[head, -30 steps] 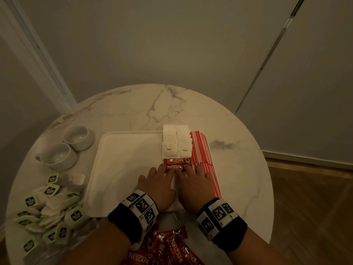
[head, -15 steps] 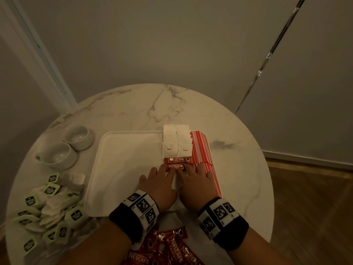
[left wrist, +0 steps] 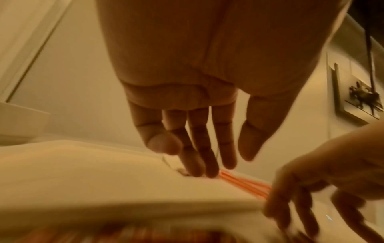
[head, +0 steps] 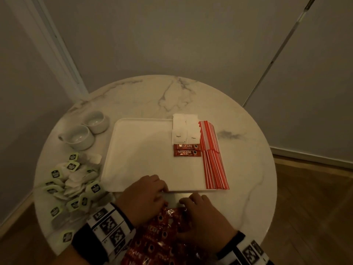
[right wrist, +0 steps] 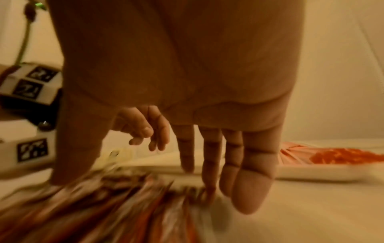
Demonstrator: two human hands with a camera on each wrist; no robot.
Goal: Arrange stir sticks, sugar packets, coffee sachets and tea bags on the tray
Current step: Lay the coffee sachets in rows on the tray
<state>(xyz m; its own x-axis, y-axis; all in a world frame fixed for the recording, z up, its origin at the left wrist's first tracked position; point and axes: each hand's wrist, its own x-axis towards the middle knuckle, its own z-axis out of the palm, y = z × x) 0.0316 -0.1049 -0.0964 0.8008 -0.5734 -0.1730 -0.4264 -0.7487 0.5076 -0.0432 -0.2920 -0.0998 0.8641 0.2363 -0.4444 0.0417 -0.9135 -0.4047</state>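
Our left hand (head: 142,196) and right hand (head: 200,215), fingers loosely extended and holding nothing, reach the heap of red coffee sachets (head: 162,238) at the round marble counter's (head: 246,169) near edge, just before the white rectangular tray (head: 141,155).

the two red coffee sachets (head: 186,150) on the tray (head: 141,159) read "nescafe"; the upper one adds "classic". the loose red sachet pile (head: 162,240) near the table edge also shows "nescafe". two white sugar packets (head: 185,131) carry a small word, seemingly "sugar".
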